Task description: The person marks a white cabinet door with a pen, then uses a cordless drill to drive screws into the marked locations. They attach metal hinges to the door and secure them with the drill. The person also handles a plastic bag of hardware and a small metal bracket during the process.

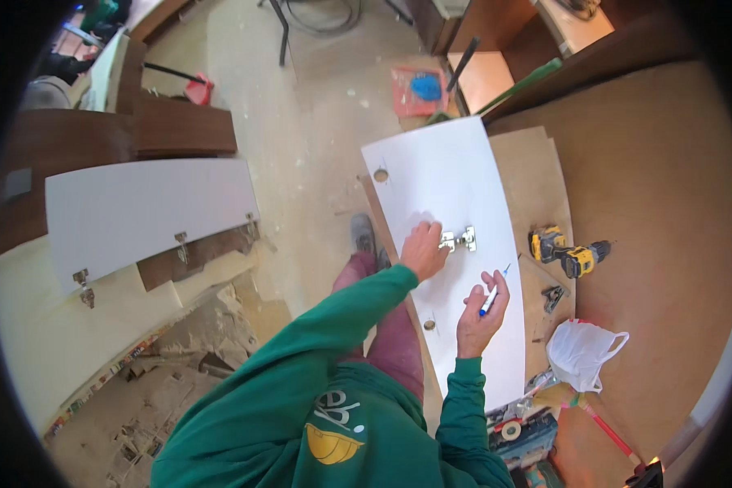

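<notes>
A white door panel (455, 187) lies in front of me, with a round hole (381, 175) near its far end and another hole (429, 324) nearer me. Between them, along the same edge, my left hand (425, 250) has its fingers closed on a metal cabinet hinge (461, 239) resting on the panel. The hinge partly hides under my fingertips. Over the panel's right side, my right hand (481, 317) grips a white-and-blue marker pen (490, 301), its thin tip pointing away from me.
Two yellow-and-black cordless drills (569, 252) lie right of the panel on a brown board (537, 187), near a white plastic bag (584, 355). At left, another white panel (150, 207) carries several hinges. A red tray with a blue item (425, 86) sits on the floor beyond.
</notes>
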The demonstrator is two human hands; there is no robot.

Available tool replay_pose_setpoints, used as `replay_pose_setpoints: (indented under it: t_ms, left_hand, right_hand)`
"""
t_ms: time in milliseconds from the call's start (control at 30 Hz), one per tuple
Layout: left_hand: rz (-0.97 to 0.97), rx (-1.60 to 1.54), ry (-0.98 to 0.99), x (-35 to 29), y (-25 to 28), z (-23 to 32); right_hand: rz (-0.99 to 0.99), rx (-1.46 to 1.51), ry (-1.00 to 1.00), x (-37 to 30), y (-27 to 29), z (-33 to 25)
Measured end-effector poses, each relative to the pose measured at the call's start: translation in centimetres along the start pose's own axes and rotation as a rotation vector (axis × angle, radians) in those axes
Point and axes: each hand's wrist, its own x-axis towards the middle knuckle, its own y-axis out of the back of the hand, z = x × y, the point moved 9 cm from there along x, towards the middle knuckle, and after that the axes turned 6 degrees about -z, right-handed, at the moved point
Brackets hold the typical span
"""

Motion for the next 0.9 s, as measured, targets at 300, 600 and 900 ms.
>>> replay_pose_setpoints:
  t_ms: [300,600,900]
  left_hand:
    - [-0.270,-0.411,-0.326,-19.5,5.2,9.4]
    - [-0.192,-0.976,-0.164,-24.7,10.8,1.7]
    - [0.165,-1.492,-0.116,-35.6,27.5,-3.7]
  right_hand:
    - [-0.274,0.684,-0.314,-7.5,-2.4,-2.8]
    - [-0.365,0.593,0.040,-16.1,-6.8,-12.5]
    - [-0.473,0.495,0.387,-27.2,-8.1,-23.5]
